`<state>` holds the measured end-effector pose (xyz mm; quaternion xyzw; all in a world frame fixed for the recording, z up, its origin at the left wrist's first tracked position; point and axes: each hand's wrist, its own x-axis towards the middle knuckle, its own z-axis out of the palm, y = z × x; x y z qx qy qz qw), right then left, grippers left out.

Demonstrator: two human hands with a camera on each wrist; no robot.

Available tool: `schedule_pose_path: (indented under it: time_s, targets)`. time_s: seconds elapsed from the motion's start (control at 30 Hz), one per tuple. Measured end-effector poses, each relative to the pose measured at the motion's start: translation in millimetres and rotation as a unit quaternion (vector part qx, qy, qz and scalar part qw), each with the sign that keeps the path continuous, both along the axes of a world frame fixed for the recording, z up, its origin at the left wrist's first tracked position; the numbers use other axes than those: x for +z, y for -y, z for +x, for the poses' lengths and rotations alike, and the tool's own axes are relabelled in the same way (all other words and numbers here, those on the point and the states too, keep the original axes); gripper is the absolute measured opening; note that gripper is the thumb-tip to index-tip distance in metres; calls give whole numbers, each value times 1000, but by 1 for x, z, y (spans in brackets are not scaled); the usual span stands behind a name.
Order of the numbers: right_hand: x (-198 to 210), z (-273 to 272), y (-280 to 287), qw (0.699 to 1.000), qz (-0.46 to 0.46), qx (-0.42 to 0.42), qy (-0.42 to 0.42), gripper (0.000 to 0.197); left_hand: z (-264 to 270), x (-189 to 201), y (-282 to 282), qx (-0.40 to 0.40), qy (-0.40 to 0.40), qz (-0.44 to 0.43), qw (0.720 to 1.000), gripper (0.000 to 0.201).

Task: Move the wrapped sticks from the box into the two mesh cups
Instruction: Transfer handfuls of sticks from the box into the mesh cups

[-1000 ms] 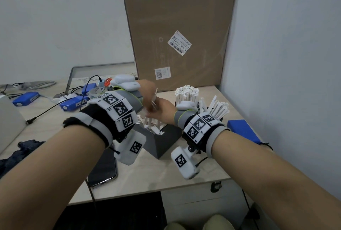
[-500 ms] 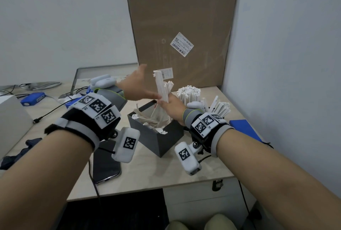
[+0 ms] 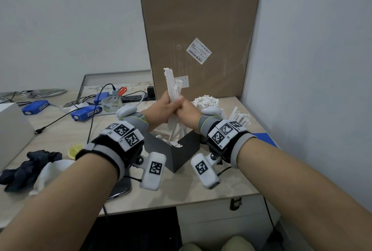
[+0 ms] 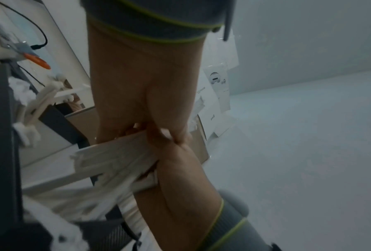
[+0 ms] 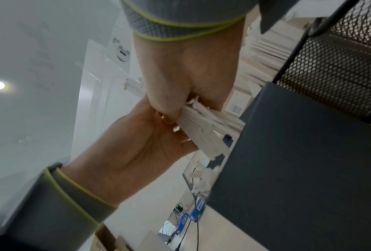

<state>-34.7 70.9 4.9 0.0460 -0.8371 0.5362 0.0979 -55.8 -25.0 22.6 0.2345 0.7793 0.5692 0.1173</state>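
Transfer step: we clasp a bundle of sticks (image 3: pixel 173 97) upright in left hand (image 3: pixel 161 109) and right hand (image 3: pixel 187 110) above the box (image 3: pixel 181 155); next, carry to cups (image 3: pixel 205 102) at 2 o'clock.

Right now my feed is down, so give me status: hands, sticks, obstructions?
Left hand and right hand both grip one bundle of wrapped sticks, upright above the dark box. Both mesh cups already crowded. Nothing blocking.

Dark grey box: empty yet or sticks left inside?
Not empty. White paper-wrapped sticks still lie inside the dark grey box, below the bundle both hands hold.
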Motion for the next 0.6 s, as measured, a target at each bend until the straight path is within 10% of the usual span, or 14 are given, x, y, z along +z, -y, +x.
schedule_pose_path:
  time_s: [0.6]
  targets:
    - [0, -7, -3, 989, 136, -14, 47, 76, -17, -9, -15, 150, -1, 132, 980, 33]
